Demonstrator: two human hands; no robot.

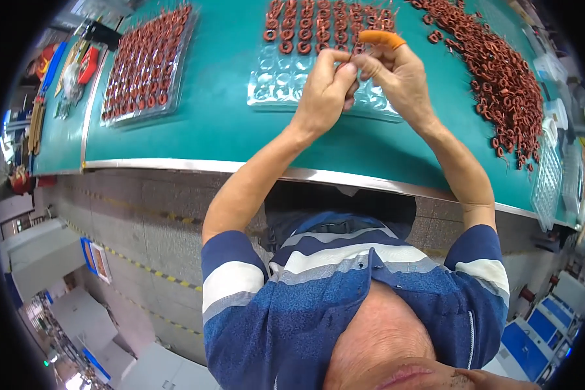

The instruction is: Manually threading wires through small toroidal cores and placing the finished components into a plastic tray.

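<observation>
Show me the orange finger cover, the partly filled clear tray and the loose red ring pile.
Orange finger cover (381, 39): head view, its middle.
Partly filled clear tray (283, 80): head view, its unfilled near part.
Loose red ring pile (506, 84): head view, its middle.

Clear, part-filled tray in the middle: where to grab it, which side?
Probably best gripping the clear tray by its left and right rims, coming in from both sides, toward the far half. The red rings sit in the far rows and the visible near pockets are bare, so lifting by the near edge alone would likely tip it.
</observation>
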